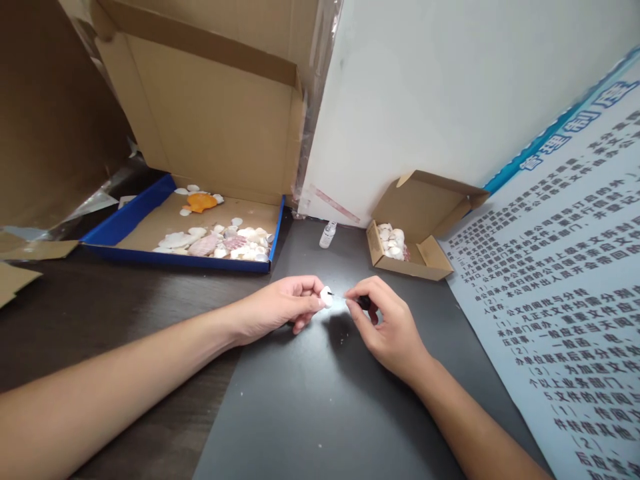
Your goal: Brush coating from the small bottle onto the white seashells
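Between thumb and fingers, my left hand [295, 303] pinches a small white shell [326, 297] over the dark grey mat [280, 400]. My right hand [383, 317] grips a small black-capped brush [363, 303], partly hidden by the fingers. Its thin stem points left and its dark tip is at the shell's face. Beyond the hands, a small clear bottle [328, 235] with a white label is on the mat.
A blue-edged cardboard box [175, 259] at the back left holds white and pinkish shells and an orange shell [201, 202]. At the back right is a small open carton [415, 269] of shells. A printed poster [565, 267] stands along the right side.
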`<control>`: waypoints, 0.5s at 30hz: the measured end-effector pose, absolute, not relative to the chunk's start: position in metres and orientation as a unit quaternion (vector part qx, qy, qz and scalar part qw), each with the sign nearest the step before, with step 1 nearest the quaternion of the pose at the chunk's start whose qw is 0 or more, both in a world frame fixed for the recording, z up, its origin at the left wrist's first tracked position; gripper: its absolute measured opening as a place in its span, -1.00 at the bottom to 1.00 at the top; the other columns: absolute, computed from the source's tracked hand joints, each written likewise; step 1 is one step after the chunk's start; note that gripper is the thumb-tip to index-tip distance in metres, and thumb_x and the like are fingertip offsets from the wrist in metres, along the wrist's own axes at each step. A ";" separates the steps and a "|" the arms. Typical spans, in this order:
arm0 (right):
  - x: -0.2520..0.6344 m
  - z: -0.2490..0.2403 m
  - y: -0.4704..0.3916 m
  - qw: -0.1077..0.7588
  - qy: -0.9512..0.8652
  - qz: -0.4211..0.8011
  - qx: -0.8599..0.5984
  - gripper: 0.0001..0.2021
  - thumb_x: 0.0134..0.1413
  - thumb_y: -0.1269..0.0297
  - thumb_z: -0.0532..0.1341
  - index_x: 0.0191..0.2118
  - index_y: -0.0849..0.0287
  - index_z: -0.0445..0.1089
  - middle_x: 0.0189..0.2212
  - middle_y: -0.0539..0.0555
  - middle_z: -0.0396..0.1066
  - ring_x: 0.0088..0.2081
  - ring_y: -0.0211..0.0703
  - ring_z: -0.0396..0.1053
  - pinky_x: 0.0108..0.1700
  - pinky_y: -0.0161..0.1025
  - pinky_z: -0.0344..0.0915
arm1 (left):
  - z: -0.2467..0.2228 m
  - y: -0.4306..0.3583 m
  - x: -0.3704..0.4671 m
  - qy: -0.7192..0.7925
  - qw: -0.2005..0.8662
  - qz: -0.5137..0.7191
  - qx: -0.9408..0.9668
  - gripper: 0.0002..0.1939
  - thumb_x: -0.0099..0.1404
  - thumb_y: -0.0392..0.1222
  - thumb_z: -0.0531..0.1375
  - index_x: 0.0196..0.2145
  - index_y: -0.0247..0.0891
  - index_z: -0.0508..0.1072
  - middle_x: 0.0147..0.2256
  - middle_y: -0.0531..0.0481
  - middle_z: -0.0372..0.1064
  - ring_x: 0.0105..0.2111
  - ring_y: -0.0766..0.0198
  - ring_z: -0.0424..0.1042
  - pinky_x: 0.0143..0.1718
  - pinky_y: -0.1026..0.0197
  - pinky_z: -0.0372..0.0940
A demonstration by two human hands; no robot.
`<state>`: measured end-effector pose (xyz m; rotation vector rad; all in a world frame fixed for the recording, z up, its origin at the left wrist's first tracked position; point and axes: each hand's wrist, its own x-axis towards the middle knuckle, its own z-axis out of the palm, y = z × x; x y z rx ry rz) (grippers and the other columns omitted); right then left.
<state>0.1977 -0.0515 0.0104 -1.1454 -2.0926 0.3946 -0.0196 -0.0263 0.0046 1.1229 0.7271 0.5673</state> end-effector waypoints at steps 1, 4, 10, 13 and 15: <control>0.198 0.011 -0.051 0.358 -0.805 0.143 -0.451 -0.90 0.20 0.46 0.14 -0.26 0.13 0.34 -0.37 0.03 0.34 -0.39 -0.20 0.29 -0.40 -0.26 0.21 | 0.004 -0.026 -0.020 0.334 0.746 0.260 0.515 -0.80 0.23 -0.10 0.23 -0.33 -0.23 0.31 -0.61 0.19 0.16 -0.60 0.42 0.13 -0.50 0.30 0.07; 0.198 0.012 -0.051 0.388 -0.791 0.123 -0.457 -0.91 0.19 0.47 0.15 -0.28 0.13 0.33 -0.37 0.03 0.33 -0.41 -0.21 0.26 -0.43 -0.26 0.20 | 0.004 -0.026 -0.020 0.339 0.741 0.260 0.518 -0.81 0.24 -0.10 0.23 -0.33 -0.23 0.31 -0.61 0.19 0.17 -0.60 0.42 0.14 -0.51 0.30 0.05; 0.198 0.010 -0.052 0.351 -0.807 0.133 -0.455 -0.90 0.19 0.47 0.14 -0.26 0.13 0.34 -0.35 0.04 0.34 -0.36 -0.19 0.31 -0.37 -0.25 0.22 | 0.005 -0.027 -0.019 0.342 0.738 0.261 0.520 -0.80 0.24 -0.09 0.22 -0.33 -0.23 0.29 -0.62 0.20 0.16 -0.61 0.42 0.15 -0.50 0.30 0.04; 0.199 0.010 -0.051 0.372 -0.795 0.126 -0.463 -0.91 0.19 0.46 0.14 -0.27 0.13 0.33 -0.37 0.04 0.33 -0.40 -0.20 0.28 -0.41 -0.26 0.21 | 0.006 -0.027 -0.019 0.343 0.740 0.264 0.515 -0.80 0.23 -0.09 0.23 -0.33 -0.23 0.31 -0.62 0.20 0.16 -0.61 0.42 0.13 -0.51 0.30 0.05; 0.199 0.010 -0.052 0.379 -0.801 0.135 -0.443 -0.92 0.19 0.45 0.14 -0.26 0.12 0.33 -0.37 0.04 0.33 -0.42 -0.20 0.27 -0.43 -0.26 0.21 | 0.006 -0.027 -0.019 0.338 0.741 0.264 0.517 -0.79 0.22 -0.08 0.24 -0.35 -0.23 0.30 -0.64 0.21 0.15 -0.62 0.42 0.13 -0.52 0.30 0.04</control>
